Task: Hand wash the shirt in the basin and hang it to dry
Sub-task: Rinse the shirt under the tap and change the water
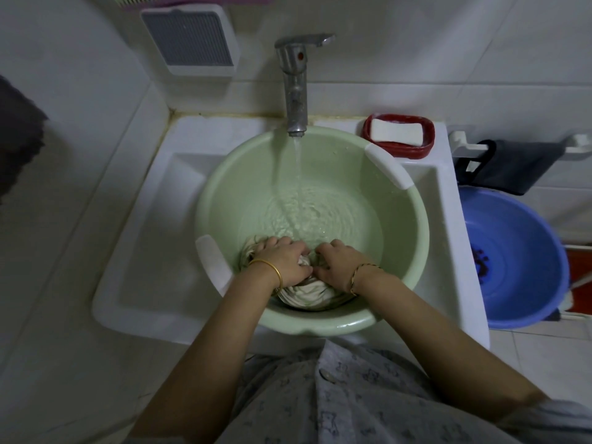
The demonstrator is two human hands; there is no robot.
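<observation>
The shirt (pixel 306 291) lay bunched against the near wall of the green basin (pixel 402 219), directly under both hands. The left hand (pixel 283 259) and right hand (pixel 336 262) each gripped a fold, knuckles nearly touching, tap (pixel 294 78) water landing beyond them

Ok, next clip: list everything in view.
basin: one, pale green, in the sink under the tap, holding water
shirt: one, cream, bunched at the basin's near side
tap: one, chrome, running into the basin
sink: one, white, below the tap
soap: one bar, white, in the dish
dish: one, red, sink's back right corner
tub: one, blue, floor right of the sink
cloth: one, dark, on white rail, right
ribbed panel: one, grey, wall left of the tap
bangles: two, gold, one per wrist
left hand: grips the shirt
right hand: grips the shirt
</observation>
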